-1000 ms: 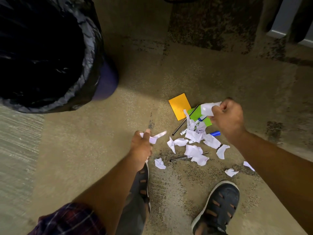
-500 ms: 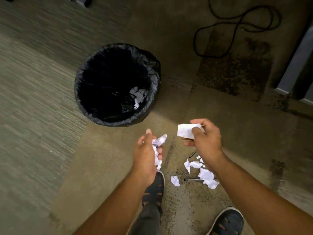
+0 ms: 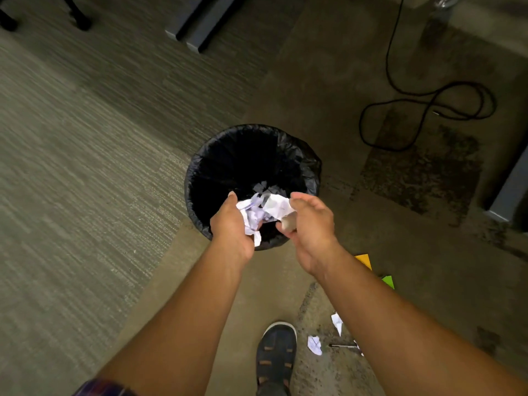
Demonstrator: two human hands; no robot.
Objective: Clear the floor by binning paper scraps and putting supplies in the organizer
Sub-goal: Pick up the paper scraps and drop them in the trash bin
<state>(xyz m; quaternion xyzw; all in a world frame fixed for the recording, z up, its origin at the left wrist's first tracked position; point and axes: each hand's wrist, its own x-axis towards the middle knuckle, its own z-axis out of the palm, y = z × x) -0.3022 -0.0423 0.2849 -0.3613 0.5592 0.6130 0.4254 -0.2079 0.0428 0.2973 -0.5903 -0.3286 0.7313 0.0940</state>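
Both my hands are over the near rim of a round bin [image 3: 310,167] lined with a black bag. My left hand [image 3: 231,227] cups a bunch of crumpled white paper scraps [image 3: 253,217]. My right hand [image 3: 310,224] has its fingers spread, and a white paper scrap [image 3: 275,207] sits at its fingertips over the bin mouth. More scraps lie deep inside the bin [image 3: 264,187]. On the floor by my right arm lie loose scraps [image 3: 314,344], a dark pen [image 3: 341,344], an orange note pad [image 3: 364,260] and a green note pad [image 3: 388,281].
My sandalled foot [image 3: 275,355] stands below the bin. A coiled black cable [image 3: 428,110] lies on the floor at the upper right. Grey furniture legs [image 3: 200,24] stand at the top, and another grey leg [image 3: 511,192] at the right edge.
Both hands rose from the floor pile and moved forward to the bin with paper scraps. The right hand's fingers have spread apart over the bin mouth.
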